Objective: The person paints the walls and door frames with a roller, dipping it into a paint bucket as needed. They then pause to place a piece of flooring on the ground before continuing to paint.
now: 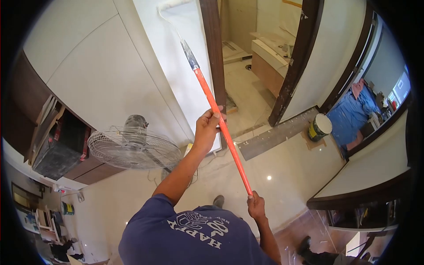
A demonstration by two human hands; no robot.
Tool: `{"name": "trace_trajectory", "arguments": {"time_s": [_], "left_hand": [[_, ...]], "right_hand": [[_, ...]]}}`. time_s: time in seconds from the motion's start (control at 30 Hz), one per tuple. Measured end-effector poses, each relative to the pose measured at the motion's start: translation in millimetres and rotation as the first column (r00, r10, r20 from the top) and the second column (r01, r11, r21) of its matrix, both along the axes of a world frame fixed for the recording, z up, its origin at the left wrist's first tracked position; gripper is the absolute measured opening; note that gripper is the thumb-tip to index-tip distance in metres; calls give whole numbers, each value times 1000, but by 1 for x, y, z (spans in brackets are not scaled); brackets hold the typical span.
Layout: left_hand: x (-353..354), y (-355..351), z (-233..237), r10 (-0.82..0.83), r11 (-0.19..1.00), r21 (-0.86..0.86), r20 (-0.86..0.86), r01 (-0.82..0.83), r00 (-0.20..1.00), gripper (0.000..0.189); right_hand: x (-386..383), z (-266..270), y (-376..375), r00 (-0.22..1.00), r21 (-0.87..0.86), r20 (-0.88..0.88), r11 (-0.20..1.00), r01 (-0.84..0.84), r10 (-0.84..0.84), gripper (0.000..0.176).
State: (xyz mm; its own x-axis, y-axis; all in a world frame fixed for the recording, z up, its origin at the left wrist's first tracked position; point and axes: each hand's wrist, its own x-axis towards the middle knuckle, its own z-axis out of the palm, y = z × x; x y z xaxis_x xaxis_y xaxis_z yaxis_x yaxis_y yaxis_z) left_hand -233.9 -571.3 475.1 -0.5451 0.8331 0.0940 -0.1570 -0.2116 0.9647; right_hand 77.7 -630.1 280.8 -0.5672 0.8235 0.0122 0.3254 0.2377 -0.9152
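Observation:
A paint roller with a white sleeve rests against the white wall panel at the top of the view. Its bent wire frame runs into a paint-smeared grip, fixed to a long red pole. My left hand is closed round the middle of this pole. Lower down, my right hand grips the pole's bottom end. The pole slants up and to the left, in front of the dark door frame.
A wire-caged fan stands at left, near a dark box. A paint bucket sits on the floor by the right doorway. Blue sheeting covers things beyond it. A person's boot shows at lower right.

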Motion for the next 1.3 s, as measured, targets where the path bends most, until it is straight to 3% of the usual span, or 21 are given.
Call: {"name": "trace_trajectory", "arguments": {"time_s": [0.3, 0.67, 0.97, 1.03, 1.17, 1.3], "left_hand": [[47, -21, -162, -78, 975, -189, 223, 121, 972, 33], [74, -47, -316, 31, 831, -497, 489, 249, 872, 32], [63, -42, -418, 100, 726, -578, 625, 372, 775, 24], [71, -43, -424, 42, 705, -551, 661, 447, 749, 23], [94, -52, -421, 43, 608, -554, 738, 569, 673, 22], [94, -45, -439, 95, 620, -529, 783, 579, 614, 21]], "right_hand": [[95, -89, -43, 981, -213, 192, 977, 9, 33, 45], [151, -124, -95, 860, -295, 507, 948, 119, 50, 45], [104, -85, -88, 666, -201, 746, 953, 225, -1, 41], [95, -89, -79, 657, -79, 750, 976, 205, -78, 44], [50, -79, -50, 564, -120, 825, 961, 248, -43, 44], [-15, -79, -14, 463, -131, 886, 955, 266, -8, 47]]}}
